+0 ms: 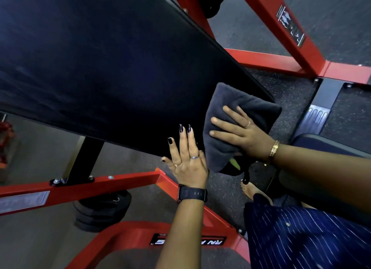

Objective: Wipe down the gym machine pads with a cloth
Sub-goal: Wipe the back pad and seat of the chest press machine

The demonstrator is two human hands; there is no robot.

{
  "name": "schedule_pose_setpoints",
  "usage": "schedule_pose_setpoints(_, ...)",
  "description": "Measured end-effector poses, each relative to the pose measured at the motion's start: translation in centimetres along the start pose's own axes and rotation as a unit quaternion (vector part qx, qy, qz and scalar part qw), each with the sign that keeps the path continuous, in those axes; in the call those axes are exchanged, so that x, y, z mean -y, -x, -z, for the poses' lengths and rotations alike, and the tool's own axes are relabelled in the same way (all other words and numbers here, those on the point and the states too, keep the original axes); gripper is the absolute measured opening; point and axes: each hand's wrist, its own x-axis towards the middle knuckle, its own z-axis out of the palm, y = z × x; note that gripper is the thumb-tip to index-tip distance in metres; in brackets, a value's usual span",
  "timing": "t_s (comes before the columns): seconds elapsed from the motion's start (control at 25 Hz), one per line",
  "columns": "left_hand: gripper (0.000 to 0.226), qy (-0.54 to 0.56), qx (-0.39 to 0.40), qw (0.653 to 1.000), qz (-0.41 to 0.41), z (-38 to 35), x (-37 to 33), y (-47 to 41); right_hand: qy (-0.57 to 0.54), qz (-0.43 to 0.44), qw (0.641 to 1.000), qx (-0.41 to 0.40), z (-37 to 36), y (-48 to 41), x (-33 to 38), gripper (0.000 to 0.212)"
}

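A long black padded bench pad [104, 64] of the gym machine runs from upper left down to the centre. A folded dark grey cloth [230, 112] lies over the pad's near right corner. My right hand [239, 132] presses flat on the cloth with straight, spread fingers. Beside it on the left, my left hand [186, 158] rests flat on the pad's near edge with fingers extended. The left wrist wears a dark watch and the right wrist a gold bangle.
The red steel frame [281, 62] of the machine surrounds the pad, with a bar [112, 181] low at the left. Black weight plates [100, 212] lie on the rubber floor under the bar. A second dark pad [313, 142] shows at the right. My foot [251, 190] stands below the cloth.
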Motion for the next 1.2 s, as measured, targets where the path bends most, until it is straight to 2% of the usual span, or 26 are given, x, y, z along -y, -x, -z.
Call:
schedule_pose_setpoints(0.08,0.058,-0.061,0.006,0.997,-0.041,0.1,0.6,-0.2,0.006,0.018,1.0,0.014,-0.7,0.7,0.7,0.043)
schedule_pose_setpoints(0.2,0.058,-0.094,0.013,0.991,-0.095,0.2,1.2,-0.3,0.035,0.096,0.993,0.053,-0.3,4.2,-0.9,0.037)
schedule_pose_setpoints(0.28,0.058,-0.085,0.005,0.992,-0.094,0.1,0.9,-0.4,0.037,0.085,0.994,0.051,0.3,4.0,-1.9,0.037)
schedule_pose_setpoints(0.44,0.061,-0.087,-0.006,0.993,-0.081,-0.2,0.8,-0.4,-0.003,0.005,1.0,-0.011,0.0,-0.5,0.6,0.039)
schedule_pose_setpoints(0.52,0.065,-0.091,-0.009,0.993,-0.076,-0.2,0.8,-0.4,0.001,0.018,1.0,-0.023,-0.7,-0.4,1.5,0.039)
schedule_pose_setpoints(0.6,0.056,-0.081,0.0,0.994,-0.074,0.1,0.8,-0.4,0.02,0.06,0.998,0.004,-1.0,1.8,0.7,0.039)
schedule_pose_setpoints(0.72,0.054,-0.08,0.012,0.994,-0.072,0.3,0.6,-0.5,0.054,0.103,0.992,0.043,-0.6,4.0,-1.2,0.047)
schedule_pose_setpoints(0.84,0.056,-0.08,0.01,0.995,-0.066,0.5,0.4,-0.5,0.052,0.063,0.997,0.007,0.1,0.9,-2.0,0.038)
schedule_pose_setpoints(1.04,0.049,-0.086,0.025,0.995,-0.05,1.1,0.2,-1.5,0.027,0.024,0.997,-0.068,2.5,-8.3,-1.6,0.048)
schedule_pose_setpoints(1.2,0.052,-0.1,0.031,0.993,-0.06,1.6,0.2,-2.4,0.024,-0.046,0.995,-0.083,1.4,-5.1,-1.8,0.057)
